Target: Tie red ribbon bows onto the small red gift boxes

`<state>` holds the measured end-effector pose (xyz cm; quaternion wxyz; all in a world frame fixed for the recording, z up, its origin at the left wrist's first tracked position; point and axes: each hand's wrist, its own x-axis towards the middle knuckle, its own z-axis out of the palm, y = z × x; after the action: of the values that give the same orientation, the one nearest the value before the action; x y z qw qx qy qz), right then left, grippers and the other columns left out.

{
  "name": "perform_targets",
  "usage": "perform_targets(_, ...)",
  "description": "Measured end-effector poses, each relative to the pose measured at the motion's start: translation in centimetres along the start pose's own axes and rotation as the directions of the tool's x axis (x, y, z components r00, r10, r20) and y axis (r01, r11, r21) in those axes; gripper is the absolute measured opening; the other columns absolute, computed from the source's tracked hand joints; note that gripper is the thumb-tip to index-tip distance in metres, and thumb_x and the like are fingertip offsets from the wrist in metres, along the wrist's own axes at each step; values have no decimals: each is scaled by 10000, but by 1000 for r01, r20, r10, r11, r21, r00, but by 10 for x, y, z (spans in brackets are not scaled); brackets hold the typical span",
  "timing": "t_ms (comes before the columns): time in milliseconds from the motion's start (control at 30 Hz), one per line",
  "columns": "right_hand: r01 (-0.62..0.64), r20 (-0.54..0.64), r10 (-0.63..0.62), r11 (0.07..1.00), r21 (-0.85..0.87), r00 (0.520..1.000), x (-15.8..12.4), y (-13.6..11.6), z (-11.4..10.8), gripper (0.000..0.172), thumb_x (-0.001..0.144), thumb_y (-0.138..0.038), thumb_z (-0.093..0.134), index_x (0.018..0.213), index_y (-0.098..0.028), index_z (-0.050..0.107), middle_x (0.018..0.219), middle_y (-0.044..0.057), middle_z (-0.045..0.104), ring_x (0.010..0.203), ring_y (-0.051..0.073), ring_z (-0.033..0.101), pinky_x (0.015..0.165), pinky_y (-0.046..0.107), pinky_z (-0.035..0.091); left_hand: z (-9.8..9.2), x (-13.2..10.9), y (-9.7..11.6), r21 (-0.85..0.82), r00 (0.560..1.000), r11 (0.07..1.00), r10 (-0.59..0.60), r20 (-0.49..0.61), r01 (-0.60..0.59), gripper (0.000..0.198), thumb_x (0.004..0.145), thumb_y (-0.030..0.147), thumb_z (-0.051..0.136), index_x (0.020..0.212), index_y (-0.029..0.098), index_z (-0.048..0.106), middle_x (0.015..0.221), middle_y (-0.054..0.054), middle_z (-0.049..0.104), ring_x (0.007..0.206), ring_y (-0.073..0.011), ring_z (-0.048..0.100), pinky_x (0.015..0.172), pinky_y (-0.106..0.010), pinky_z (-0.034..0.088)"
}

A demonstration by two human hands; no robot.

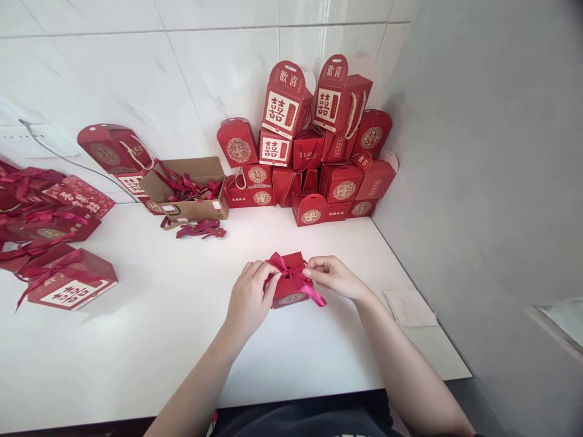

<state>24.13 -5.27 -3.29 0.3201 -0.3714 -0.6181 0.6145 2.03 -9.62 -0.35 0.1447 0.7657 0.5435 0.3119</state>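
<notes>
Dark garment (296, 417) showing nearest. Left hand (250, 289), right hand (334, 277) pinching slippery-looking ribbon (298, 280); gift box (290, 298), probably light, wanting edge holds.

Hands (248, 294) (336, 277) pinching magenta ribbon (298, 281), red box (289, 298)

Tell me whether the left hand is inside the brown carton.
No, the left hand is at the pink ribbon on the red box.

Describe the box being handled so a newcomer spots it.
On the white table, find the left hand and right hand. Between them is a red box with a pink ribbon. Unlike the piled boxes behind and ribboned boxes at left, it sits alone.
</notes>
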Motion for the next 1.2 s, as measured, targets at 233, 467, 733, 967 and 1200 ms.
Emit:
perform_targets(233,-80,91,69,989,124,993,-1,0,-1,363,869,-529,584,749,-187,575,426,-71,502,349,65,356,388,211,242,-6,1,-12,-417,854,753,-381,354,509,387,844,501,601,642,179,529,498,40,501,467,-106,462,480,-227,363)
perform_targets(467,48,-110,-43,998,42,993,7,6,10,435,830,-517,631,600,-199,444,496,-65,419,461,75,345,471,231,261,-1,-3,-28,-434,810,700,-379,448,567,442,807,482,653,569,172,447,451,42,485,437,-90,429,458,-212,321)
perform_targets(733,36,-119,-30,998,47,992,9,15,11,349,838,-507,621,722,-193,518,543,-64,480,444,67,357,455,218,282,-11,1,-32,-447,751,664,-272,602,599,421,809,465,659,597,158,464,504,44,487,479,-74,412,500,-208,312)
perform_targets(967,107,-272,-78,990,93,959,12,17,7,322,835,-394,637,1098,-249,521,624,-91,483,440,77,423,422,204,329,-63,14,-45,-85,497,871,-193,846,484,352,766,515,682,884,186,634,526,49,508,488,-129,513,488,-231,333)
perform_targets(1200,164,-582,-307,944,-286,753,9,16,10,177,906,-339,549,1041,-224,560,758,-10,580,624,128,541,548,255,434,-72,49,-28,-54,876,984,-127,465,171,391,828,501,614,1123,246,579,852,1,557,736,-140,523,651,-238,404)
